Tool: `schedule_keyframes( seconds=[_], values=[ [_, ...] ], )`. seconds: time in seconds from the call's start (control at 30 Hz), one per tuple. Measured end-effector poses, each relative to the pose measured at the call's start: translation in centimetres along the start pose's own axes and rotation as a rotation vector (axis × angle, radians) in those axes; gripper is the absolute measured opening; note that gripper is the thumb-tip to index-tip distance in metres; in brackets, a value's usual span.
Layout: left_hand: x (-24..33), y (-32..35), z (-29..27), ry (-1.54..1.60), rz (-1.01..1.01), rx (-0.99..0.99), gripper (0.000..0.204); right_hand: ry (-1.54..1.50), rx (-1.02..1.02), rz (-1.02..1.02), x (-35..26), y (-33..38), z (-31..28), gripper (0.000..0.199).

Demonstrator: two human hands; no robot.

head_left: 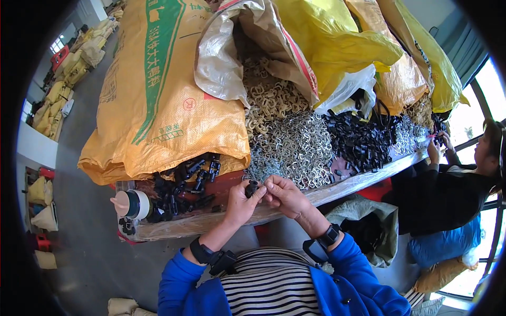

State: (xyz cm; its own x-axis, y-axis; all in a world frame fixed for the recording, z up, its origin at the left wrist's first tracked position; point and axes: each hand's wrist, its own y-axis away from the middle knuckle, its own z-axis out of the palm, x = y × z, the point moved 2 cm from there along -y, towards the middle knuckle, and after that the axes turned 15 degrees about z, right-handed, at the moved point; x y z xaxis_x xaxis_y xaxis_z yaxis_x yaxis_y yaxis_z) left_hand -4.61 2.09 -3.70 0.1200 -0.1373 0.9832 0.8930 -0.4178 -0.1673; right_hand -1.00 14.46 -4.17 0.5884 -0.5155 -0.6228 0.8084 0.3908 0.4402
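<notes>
My left hand [240, 204] grips a small black plastic part [251, 188] at its fingertips, just above the front edge of the wooden table [211, 221]. My right hand [285, 195] is curled right beside it, fingers touching the same part from the right. Both wrists wear black bands, and blue sleeves come in from the lower edge. A heap of silver metal clips [295, 150] lies just behind my hands. Loose black plastic parts [184, 184] lie on the table to the left.
Big yellow woven sacks [158, 95] lean over the table's back; one open sack [247, 52] spills pale clips. More black parts [358, 142] pile at the right. A capped bottle [130, 204] lies at the left corner. Another person [453, 184] works at the right end.
</notes>
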Motion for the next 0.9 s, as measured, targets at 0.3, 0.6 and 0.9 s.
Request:
schedule_keyframes(
  seconds=[0.3,0.6,0.9],
  values=[
    [0.6,0.7,0.2,0.063,0.029,0.027,0.011,-0.215,-0.007,-0.029,0.4,0.7,0.6,0.006],
    [-0.1,0.4,-0.3,-0.003,-0.031,0.081,0.012,0.619,0.412,-0.493,-0.7,1.5,1.5,0.004],
    [-1.6,-0.3,-0.2,0.070,-0.091,0.121,0.010,0.463,0.291,-0.347,-0.6,-0.1,0.3,0.002]
  ],
)
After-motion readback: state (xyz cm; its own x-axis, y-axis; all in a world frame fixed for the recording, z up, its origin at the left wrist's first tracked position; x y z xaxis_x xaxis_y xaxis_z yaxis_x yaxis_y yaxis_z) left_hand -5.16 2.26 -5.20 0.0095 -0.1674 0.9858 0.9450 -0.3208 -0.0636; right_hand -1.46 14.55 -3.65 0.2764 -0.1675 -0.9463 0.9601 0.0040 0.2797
